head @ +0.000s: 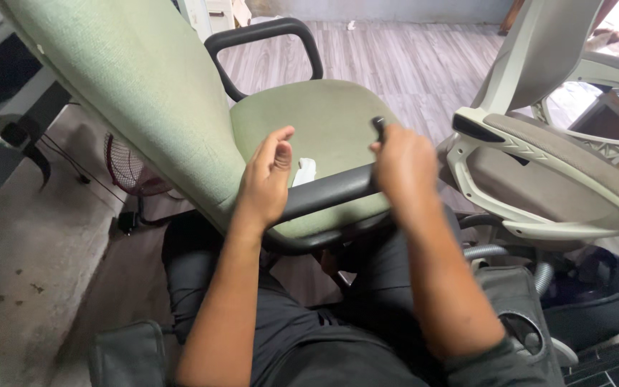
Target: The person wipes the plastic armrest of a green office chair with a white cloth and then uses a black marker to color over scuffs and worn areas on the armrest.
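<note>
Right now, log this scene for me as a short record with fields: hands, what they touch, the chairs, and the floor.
left hand: left hand raised above the near black armrest, fingers loosely curled, apparently holding nothing
right hand: right hand closed on a small dark tool at the armrest's end
chair in front: green office chair with fabric seat and back
on seat: small white scrap
other chair: grey and white chair to the right
floor: grey wood-look planks

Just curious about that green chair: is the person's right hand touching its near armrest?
Touching. The head view shows the right hand wrapped over the end of the black armrest, with no gap visible. The left hand is hovering half-open.
</note>
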